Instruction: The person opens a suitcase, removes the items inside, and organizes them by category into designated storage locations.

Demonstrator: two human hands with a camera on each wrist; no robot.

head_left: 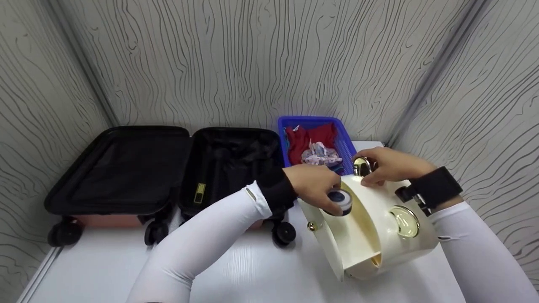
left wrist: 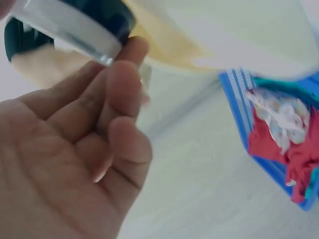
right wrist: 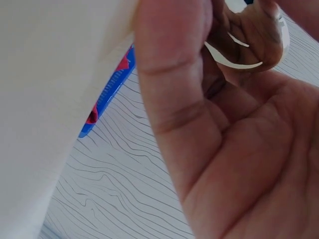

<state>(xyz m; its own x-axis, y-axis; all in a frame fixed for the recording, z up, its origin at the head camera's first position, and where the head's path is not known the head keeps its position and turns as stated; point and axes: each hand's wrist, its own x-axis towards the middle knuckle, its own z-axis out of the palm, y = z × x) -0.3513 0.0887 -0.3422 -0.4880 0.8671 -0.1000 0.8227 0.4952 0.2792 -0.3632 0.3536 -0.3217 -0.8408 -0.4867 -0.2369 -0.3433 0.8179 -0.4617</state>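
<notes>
My left hand (head_left: 313,187) pinches a small round jar (head_left: 340,201) between thumb and fingers, over the opening of a cream case. In the left wrist view the jar (left wrist: 75,27) shows a clear wall and a dark blue part. The glossy cream case (head_left: 400,202) lies tilted on the table, its flap hanging open with a small gold knob (head_left: 311,226). At the case's far end my right hand (head_left: 389,166) grips a shiny gold round piece (head_left: 361,166). Curled fingers partly hide that piece (right wrist: 249,40) in the right wrist view.
A black-lined suitcase (head_left: 122,168) lies spread open at the left, its wheels (head_left: 284,232) toward me. Behind the case, a blue basket (head_left: 347,145) holds red and patterned cloth (head_left: 321,155). Wood-patterned walls (head_left: 236,63) enclose the white table (head_left: 236,269).
</notes>
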